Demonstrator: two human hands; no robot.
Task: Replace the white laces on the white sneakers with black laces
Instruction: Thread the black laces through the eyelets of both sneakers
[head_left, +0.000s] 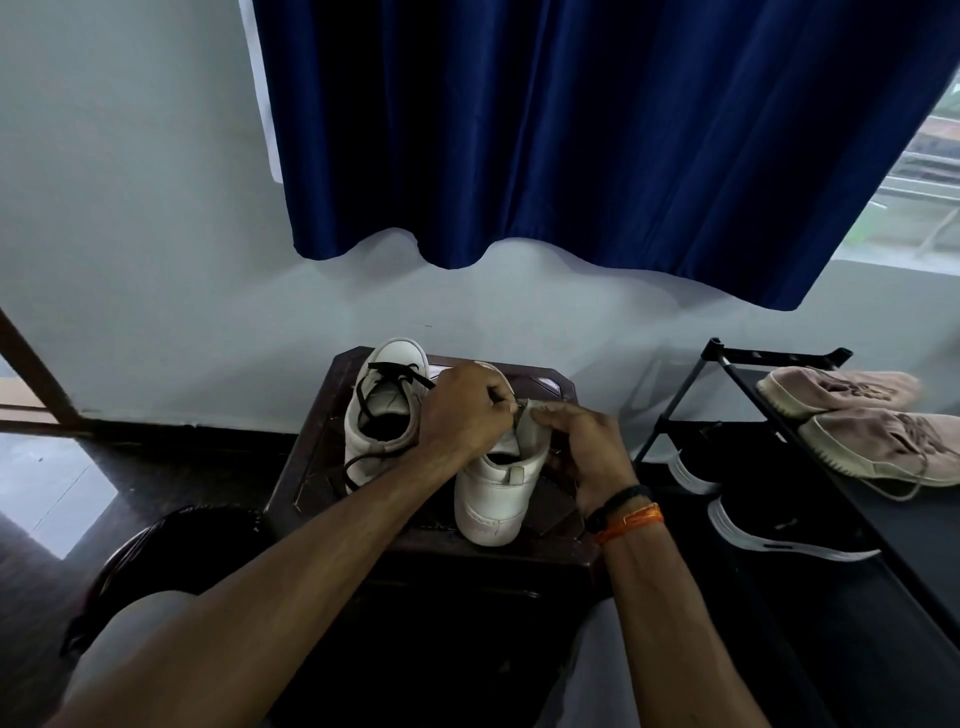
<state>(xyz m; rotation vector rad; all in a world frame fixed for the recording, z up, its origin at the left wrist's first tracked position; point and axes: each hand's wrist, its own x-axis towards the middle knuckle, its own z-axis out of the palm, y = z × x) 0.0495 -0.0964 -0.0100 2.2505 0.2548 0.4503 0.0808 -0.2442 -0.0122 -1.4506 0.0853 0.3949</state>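
Head view: both hands are lacing the near sneaker, left hand pinching the black lace, right hand gripping its tongue; next, threading the eyelet.

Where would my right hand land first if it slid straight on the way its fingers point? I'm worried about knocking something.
Probably the left hand: the right hand points left across the near sneaker's tongue toward it. Depth is unclear.

Two white sneakers, two pink shoes, two black shoes, two hands, one curtain
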